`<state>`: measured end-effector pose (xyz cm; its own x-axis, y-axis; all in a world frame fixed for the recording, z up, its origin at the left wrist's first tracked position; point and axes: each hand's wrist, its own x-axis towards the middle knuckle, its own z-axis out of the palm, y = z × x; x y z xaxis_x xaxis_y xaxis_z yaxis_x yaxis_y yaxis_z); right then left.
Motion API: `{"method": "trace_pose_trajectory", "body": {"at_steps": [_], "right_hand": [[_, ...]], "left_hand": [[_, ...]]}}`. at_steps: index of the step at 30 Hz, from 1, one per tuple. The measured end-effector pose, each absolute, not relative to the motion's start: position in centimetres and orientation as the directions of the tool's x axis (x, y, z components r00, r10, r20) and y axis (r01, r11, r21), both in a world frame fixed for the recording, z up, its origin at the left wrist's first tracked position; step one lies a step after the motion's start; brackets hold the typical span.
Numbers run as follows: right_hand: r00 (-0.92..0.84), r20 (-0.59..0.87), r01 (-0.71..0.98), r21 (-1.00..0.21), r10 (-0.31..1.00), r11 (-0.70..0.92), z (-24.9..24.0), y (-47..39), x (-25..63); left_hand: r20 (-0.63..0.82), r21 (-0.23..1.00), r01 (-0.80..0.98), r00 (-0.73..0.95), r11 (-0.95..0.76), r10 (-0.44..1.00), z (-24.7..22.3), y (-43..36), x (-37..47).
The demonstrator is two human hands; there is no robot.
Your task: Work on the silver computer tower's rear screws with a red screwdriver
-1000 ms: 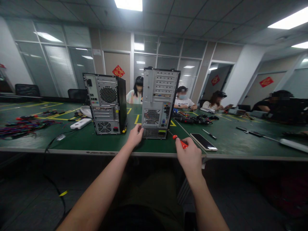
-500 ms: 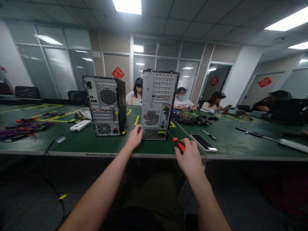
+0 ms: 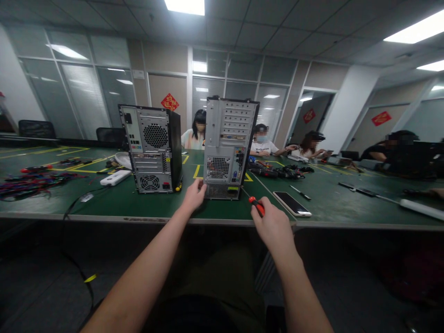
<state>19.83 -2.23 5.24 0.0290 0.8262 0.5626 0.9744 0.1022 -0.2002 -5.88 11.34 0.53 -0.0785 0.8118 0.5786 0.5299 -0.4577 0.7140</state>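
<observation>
A grey computer tower stands upright, its rear panel facing me. My left hand is at its lower left edge, fingers partly curled against the side and partly hidden. In my right hand is a screwdriver with a red and black handle, fingers closed round it. The thin shaft slants up to the tower's lower right rear edge, where the tip appears to meet a spot too small to make out. A second computer tower with a black side stands to the left, apart from my hands.
A phone and a small pen-like tool lie right of my right hand. Black cables are bundled behind them. At left are a white power strip and a heap of coloured wires. Several people sit across the green table.
My right hand has turned slightly round the screwdriver handle, its fingers now more tucked under. My left hand and both towers stay in place. The view has shifted slightly.
</observation>
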Motion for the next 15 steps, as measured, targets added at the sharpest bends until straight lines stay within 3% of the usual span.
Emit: {"method": "trace_pose_trajectory", "body": {"at_steps": [9, 15], "right_hand": [[0.279, 0.482, 0.824, -0.564, 0.831, 0.050, 4.95, -1.87, 19.12], [0.360, 0.377, 0.696, -0.718, 0.853, 0.024, 4.67, -1.43, 19.49]], "left_hand": [[0.582, 0.718, 0.517, -0.077, -0.466, 0.810, 0.25, 11.72, -5.90], [0.585, 0.720, 0.506, -0.074, -0.476, 0.807, 0.11, 11.89, -5.92]]}}
